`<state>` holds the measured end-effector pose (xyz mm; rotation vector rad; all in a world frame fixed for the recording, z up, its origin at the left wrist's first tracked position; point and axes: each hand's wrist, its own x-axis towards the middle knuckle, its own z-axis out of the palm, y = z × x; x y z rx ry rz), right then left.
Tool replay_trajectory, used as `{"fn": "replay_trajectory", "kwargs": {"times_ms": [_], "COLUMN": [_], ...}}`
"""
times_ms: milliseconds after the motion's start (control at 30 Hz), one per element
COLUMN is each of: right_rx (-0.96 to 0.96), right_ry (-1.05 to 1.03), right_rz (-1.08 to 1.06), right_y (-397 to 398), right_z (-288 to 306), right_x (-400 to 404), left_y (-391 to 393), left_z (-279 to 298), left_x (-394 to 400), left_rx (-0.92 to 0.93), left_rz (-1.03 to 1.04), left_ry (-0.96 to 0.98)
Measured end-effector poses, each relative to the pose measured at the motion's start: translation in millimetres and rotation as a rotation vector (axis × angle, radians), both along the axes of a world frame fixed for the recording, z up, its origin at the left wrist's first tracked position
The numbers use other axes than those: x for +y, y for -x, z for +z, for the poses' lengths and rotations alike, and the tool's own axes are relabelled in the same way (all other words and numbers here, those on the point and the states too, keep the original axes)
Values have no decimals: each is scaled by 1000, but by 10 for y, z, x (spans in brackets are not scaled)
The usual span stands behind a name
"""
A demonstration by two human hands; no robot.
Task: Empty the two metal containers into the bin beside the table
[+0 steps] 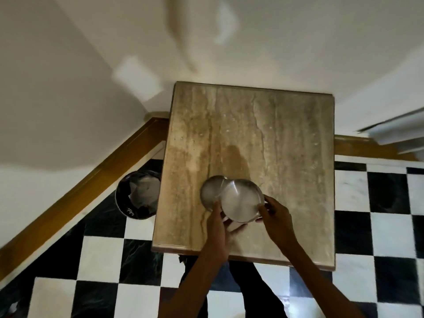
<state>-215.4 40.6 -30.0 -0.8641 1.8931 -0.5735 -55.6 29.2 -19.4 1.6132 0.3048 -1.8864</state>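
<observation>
2 hands (247,223) grip 2 metal containers (231,198) over table (286,157); 1 bin (137,198) beside.

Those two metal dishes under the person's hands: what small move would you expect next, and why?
Probably lifting the nearer metal dish off the table toward the left. Both hands, left hand and right hand, grip its rim, it overlaps the other metal dish, and the bin stands on the floor by the table's left edge.

Table (263,125) bare beyond the two containers (231,198); bin (137,198) open just beside its left edge.
</observation>
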Motion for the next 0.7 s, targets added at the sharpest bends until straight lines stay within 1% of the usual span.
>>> {"fn": "replay_trajectory", "kwargs": {"times_ms": [100,167,233,367,567,700], "right_rx": [14,-4,-16,0,19,50], "right_ry": [-24,-43,-53,-52,-72,-85], "right_rz": [-59,-100,-133,-163,-178,-172], "right_y": [283,404,444,464,504,511], "right_z": [-122,-194,-246,-268,-285,-322], "right_x": [109,131,112,77,129,168], "left_y": [320,493,604,729,789,801], "left_z": [11,9,-33,-56,-114,-123], "left_x": [41,14,-42,-51,4,43], "left_rx": [50,21,-46,-157,-157,-171], "left_rz": [41,66,90,56,47,0], "left_ry": [-4,-9,-24,-16,-50,-43]}}
